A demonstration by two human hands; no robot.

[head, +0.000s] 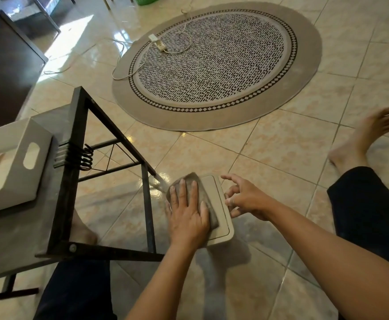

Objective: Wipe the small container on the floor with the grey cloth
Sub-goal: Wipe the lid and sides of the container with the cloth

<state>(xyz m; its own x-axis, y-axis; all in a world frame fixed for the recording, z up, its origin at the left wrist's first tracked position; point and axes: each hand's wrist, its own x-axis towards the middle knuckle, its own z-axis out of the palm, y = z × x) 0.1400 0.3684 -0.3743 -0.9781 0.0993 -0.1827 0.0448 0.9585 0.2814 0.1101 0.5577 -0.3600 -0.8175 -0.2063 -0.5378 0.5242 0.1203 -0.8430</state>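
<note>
**A:** How should this wipe go, judging from how things lie?

**B:** The left hand (187,213) is flat, fingers spread, pressing the grey cloth (200,195) onto the top of the small container (216,204). I'd keep the palm flat like that and draw the cloth in overlapping passes towards the bare right half, so no strip is missed. Firm pressure, but not enough to skid the container on the glossy floor (269,158).

**A:** And the other hand?

**B:** The right hand (244,199) sits at the container's right edge, fingers loosely curled and apart, gripping nothing that I can make out (whether the fingertips actually touch the rim, I cannot tell). It would do well to brace that edge while the cloth moves.

**A:** Where is the container exactly?

**B:** On the floor tiles between the person's legs, just beside the black metal leg of the low bench (78,158), under the left hand and to the left of the right one. The cloth covers its left and far part; the pale recessed top shows on the right and near side. The sides look not yet reached.
</note>
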